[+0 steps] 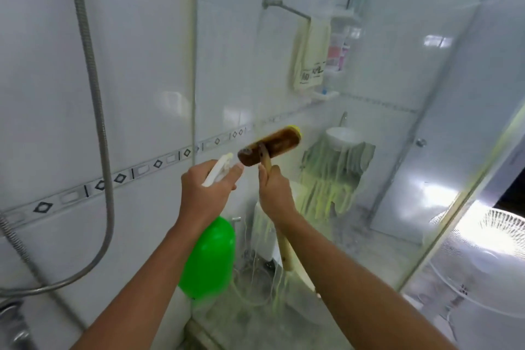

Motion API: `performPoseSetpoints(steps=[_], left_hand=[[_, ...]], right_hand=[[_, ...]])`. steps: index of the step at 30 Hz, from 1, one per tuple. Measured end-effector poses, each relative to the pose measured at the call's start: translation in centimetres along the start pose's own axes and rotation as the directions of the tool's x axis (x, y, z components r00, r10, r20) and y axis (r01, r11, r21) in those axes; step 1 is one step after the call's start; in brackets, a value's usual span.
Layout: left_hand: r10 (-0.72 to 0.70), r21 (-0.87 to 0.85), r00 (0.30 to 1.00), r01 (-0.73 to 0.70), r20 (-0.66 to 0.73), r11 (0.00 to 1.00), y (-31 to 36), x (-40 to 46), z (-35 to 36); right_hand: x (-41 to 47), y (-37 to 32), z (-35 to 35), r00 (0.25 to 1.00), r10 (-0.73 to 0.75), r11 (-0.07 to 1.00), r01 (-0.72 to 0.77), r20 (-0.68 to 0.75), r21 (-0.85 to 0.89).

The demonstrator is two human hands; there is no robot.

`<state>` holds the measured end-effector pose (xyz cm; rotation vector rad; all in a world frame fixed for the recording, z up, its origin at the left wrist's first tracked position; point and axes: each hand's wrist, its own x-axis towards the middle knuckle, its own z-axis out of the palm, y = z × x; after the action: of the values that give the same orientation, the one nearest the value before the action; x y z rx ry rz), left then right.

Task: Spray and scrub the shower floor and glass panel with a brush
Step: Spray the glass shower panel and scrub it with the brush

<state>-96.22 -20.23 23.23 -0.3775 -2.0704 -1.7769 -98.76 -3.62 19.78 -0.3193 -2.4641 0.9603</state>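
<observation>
My left hand (207, 189) grips the white trigger head of a green spray bottle (208, 258), its nozzle pointing up and right toward the glass. My right hand (274, 193) grips the wooden handle of a scrub brush just below its head. The brown brush head (270, 146) with yellow bristles lies against the glass panel (369, 122). Yellow-green cleaner runs down the glass in streaks (326, 190) below and right of the brush. The shower floor (247, 324) shows at the bottom between my arms, wet with the same streaks.
A metal shower hose (93, 94) hangs on the tiled wall at left, with a tap (14, 327) at the bottom left. Through the glass I see a towel on a rail (309, 54), a corner shelf with bottles (341, 45), a sink (343, 136) and a white fan (488, 258).
</observation>
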Motion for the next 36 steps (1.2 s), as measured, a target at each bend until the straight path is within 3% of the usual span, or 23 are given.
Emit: performPoseSetpoints(steps=[4,7,10,15,17,23,27,33,36], left_hand=[[0.018,0.005,0.999,-0.018,-0.046,1.000,0.4,0.7,-0.6],[0.014,0.017,0.999,-0.013,-0.046,1.000,0.3,1.6,-0.9],[0.024,0.029,0.999,-0.023,-0.028,0.999,0.0,1.9,-1.1],[0.007,0.035,1.000,-0.007,0.007,0.999,-0.8,1.2,-1.1],[-0.024,0.024,1.000,0.023,0.015,0.999,-1.3,0.8,-0.9],[-0.023,0.036,0.991,0.019,0.134,0.999,-2.0,-0.2,1.8],[-0.007,0.016,0.973,0.004,0.230,1.000,-1.7,-1.1,4.2],[-0.107,-0.024,0.932,0.123,0.347,0.992,-0.7,-2.8,8.2],[-0.037,-0.049,0.931,0.059,0.363,0.997,0.1,-3.4,8.9]], right_hand=[[7.7,-9.1,-2.8,0.988,-0.127,0.990,0.132,-0.091,0.051],[9.6,-11.4,-2.9,0.985,-0.116,0.984,0.132,-0.131,0.119],[6.4,-6.3,0.0,0.987,-0.096,0.987,0.111,-0.129,0.117],[-4.7,6.2,5.4,0.988,0.156,0.981,-0.152,-0.021,0.120],[-6.3,7.6,5.7,0.985,0.167,0.981,-0.162,-0.036,0.110],[0.0,-1.2,-4.7,0.947,-0.041,0.982,0.098,-0.320,0.165],[1.9,-3.8,-13.1,0.885,-0.080,0.974,0.167,-0.459,0.153],[-0.4,-1.9,-17.2,0.892,-0.083,0.985,0.140,-0.445,0.098],[-0.9,-1.6,-18.1,0.891,-0.080,0.985,0.139,-0.448,0.101]])
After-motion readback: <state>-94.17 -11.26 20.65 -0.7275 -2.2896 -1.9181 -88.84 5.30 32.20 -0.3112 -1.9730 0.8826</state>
